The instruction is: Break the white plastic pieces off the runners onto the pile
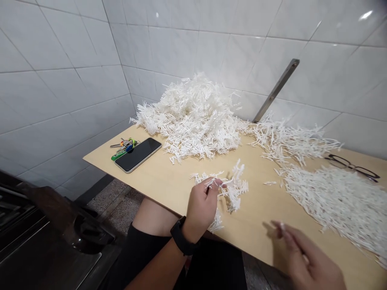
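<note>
My left hand (202,206), with a black watch on its wrist, is closed over the table's front edge. Thumb and forefinger pinch a branching cluster of thin white plastic pieces (237,188), and more of it sticks out around the fingers. Lower right, my right hand (308,255) hovers over the board with thumb and fingertips pressed together. A whitish spot shows at its fingertips, too blurred to tell whether it is a small piece. A few loose white bits (269,183) lie between the hands and the flat spread of white pieces (338,197) at right.
A large heap of white pieces (196,117) stands against the tiled wall, with a looser pile (293,141) to its right. A phone (138,155) and keys (127,144) lie at left on the wooden tabletop (169,189). Glasses (352,166) and a metal bar (276,90) are at right.
</note>
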The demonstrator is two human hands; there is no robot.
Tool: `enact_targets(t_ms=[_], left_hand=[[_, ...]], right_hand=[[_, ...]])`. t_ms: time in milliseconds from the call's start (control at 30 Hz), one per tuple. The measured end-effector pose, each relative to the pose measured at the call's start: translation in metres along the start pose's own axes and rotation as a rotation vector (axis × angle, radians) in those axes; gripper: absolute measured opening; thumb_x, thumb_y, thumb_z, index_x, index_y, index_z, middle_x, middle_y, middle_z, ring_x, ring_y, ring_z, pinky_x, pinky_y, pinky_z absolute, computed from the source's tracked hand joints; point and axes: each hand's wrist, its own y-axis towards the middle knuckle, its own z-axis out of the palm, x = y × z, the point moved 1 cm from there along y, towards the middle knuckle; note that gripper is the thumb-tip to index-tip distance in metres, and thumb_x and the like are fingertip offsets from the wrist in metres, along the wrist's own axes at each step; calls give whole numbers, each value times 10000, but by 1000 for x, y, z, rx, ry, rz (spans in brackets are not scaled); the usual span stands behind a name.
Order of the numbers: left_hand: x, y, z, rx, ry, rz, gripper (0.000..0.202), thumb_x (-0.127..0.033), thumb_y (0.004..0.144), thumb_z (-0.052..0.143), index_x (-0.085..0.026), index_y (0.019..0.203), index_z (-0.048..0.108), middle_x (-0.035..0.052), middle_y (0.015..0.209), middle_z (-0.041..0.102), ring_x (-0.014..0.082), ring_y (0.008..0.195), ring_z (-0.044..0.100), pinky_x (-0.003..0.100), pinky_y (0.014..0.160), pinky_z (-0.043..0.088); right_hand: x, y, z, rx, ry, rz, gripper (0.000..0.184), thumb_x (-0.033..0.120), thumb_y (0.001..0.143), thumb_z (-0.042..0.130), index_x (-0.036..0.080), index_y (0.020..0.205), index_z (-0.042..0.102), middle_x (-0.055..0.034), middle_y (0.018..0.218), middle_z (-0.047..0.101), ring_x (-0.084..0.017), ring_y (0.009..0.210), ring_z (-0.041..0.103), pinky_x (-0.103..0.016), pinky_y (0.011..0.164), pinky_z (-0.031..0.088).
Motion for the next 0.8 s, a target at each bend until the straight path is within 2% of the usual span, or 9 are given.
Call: enact_targets(t_ms=[67, 133, 267, 400, 467, 500, 567, 700, 800], left_hand=[[-1, -1, 0, 2, -13, -14, 447, -488, 963, 444, -144, 838, 700, 32, 742, 680, 181, 776, 621, 240, 704, 456], [-2, -1, 0, 34, 0, -1, 459, -503, 958, 447, -145, 831, 705, 25, 712, 659, 177, 748, 604, 239, 683, 444], [-3, -3, 1, 138, 65, 61, 480, -518, 952, 449, -145, 796, 708, 19, 692, 636, 159, 677, 562, 237, 643, 416], [-5, -5, 0, 186, 93, 86, 473, -496, 972, 414, -149, 826, 701, 17, 689, 622, 150, 649, 531, 236, 620, 394], [-6, -5, -1, 221, 119, 103, 455, -470, 983, 403, -154, 804, 679, 14, 683, 601, 147, 655, 520, 234, 616, 379], [-7, -5, -1, 252, 136, 119, 444, -455, 986, 405, -157, 779, 661, 13, 679, 589, 146, 661, 517, 233, 619, 375], [-9, -5, -1, 326, 169, 153, 418, -420, 987, 419, -161, 730, 623, 12, 678, 573, 145, 679, 518, 233, 636, 376], [-9, -5, -1, 404, 166, 172, 396, -390, 986, 433, -162, 710, 604, 13, 688, 592, 144, 690, 529, 233, 673, 395], [-6, -5, -1, 319, 91, 140, 397, -417, 991, 424, -158, 797, 654, 28, 775, 661, 150, 750, 580, 228, 712, 415]], right_hand=[[-25, 19, -7, -60, -178, 41, 424, 301, 806, 475, 176, 1135, 712, -123, 1076, 757, -311, 957, 714, -384, 773, 574], [-35, 32, -9, -52, -270, 52, 518, 267, 803, 414, 128, 1233, 667, -162, 1186, 716, -341, 1059, 681, -455, 872, 546], [-16, 34, -5, -145, -251, 93, 531, 328, 834, 406, 102, 1254, 639, -184, 1261, 669, -372, 1136, 627, -525, 991, 464], [30, 22, 5, -221, -16, 185, 444, 500, 834, 542, 166, 1081, 698, -142, 1056, 727, -285, 837, 684, -413, 816, 538], [54, 17, 18, -117, 174, 163, 427, 550, 823, 576, 174, 979, 704, -116, 925, 742, -240, 722, 669, -323, 654, 536], [65, 15, 25, -18, 252, 148, 411, 550, 839, 571, 181, 962, 702, -99, 887, 744, -228, 719, 668, -297, 630, 523], [83, 13, 39, 77, 306, 111, 372, 535, 884, 535, 194, 895, 684, -54, 768, 715, -196, 646, 624, -269, 596, 481], [96, 11, 53, 162, 315, 4, 384, 474, 959, 447, 209, 731, 607, -5, 625, 611, -160, 554, 527, -250, 546, 396], [90, 7, 57, 192, 300, -72, 414, 430, 988, 408, 215, 643, 490, 11, 573, 545, -145, 535, 504, -236, 524, 369]])
